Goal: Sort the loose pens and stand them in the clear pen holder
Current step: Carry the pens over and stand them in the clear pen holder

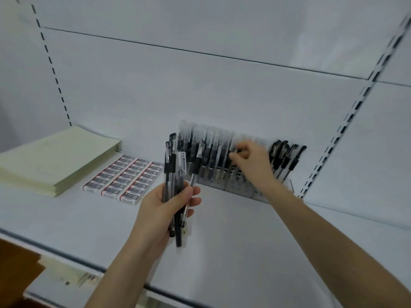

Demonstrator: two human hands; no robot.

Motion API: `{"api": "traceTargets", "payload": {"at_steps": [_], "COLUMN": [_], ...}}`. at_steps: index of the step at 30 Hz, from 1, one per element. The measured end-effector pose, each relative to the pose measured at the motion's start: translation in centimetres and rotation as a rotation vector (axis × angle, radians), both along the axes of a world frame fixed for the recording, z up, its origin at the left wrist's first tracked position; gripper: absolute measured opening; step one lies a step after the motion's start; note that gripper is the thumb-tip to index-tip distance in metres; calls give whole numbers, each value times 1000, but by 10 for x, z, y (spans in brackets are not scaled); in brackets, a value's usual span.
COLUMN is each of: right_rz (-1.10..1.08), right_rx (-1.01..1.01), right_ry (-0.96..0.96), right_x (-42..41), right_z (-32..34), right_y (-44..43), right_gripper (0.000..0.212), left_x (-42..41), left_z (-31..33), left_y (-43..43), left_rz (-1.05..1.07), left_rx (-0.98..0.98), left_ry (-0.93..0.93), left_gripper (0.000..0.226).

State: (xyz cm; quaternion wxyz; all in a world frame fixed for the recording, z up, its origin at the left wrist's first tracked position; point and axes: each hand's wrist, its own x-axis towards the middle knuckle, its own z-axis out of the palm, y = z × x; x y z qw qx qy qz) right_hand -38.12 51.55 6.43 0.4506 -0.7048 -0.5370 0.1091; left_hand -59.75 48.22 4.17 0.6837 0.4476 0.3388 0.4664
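Several loose pens (pixel 170 165) are bunched in our left hand (pixel 162 207). Fingers and thumb wrap the lower barrels, caps point up, and the tips poke out below the palm. One pen leans off to the right of the bunch, at the fingertips.

Our right hand (pixel 251 161) reaches to the back of the shelf (pixel 222 236), into the clear pen holder (pixel 288 186). Its fingers are curled in among the tops of the standing pens (pixel 211 150). They may be pinching one, but the blur keeps us from telling whether anything is held.

The holder is close to full: a long row of clear-barrelled pens on its left and middle, and a few black-capped pens (pixel 287 156) leaning at its right end.

Handling, as we judge it:
- The pens are light, stiff and smooth-barrelled, so they are likely to slide against each other in a loose fist.
- The dark rubber grip sleeve is the surest place to pinch a pen, or just under the cap when lowering it in.
- Caps may pull off if a pen is lifted by the cap alone.
- The holder looks like thin plastic, and a hard push on the row could tip or shift it.

Also on the shelf are rows of boxed erasers (pixel 126 176) and a stack of pale paper (pixel 51 158), both well left of the holder.
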Motion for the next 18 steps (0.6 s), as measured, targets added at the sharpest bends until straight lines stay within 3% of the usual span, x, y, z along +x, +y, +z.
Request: {"api": "traceTargets", "payload": {"at_steps": [3, 6, 14, 18], "right_rz": [-13, 166, 193, -37], "right_rx": [28, 19, 32, 189], "right_ry": [197, 429, 547, 521], "right_x": [-9, -30, -33, -1], "right_z": [7, 16, 26, 34], "right_y": [-24, -48, -61, -71], "right_gripper": [29, 16, 7, 7], "left_x": [2, 10, 26, 23], "left_z": [2, 4, 1, -2], "left_y": [6, 10, 15, 19], "left_rz": [-72, -137, -252, -232], "left_rx": [12, 21, 43, 3], "left_ry": [-4, 4, 43, 46], "left_gripper": [10, 13, 15, 13]}}
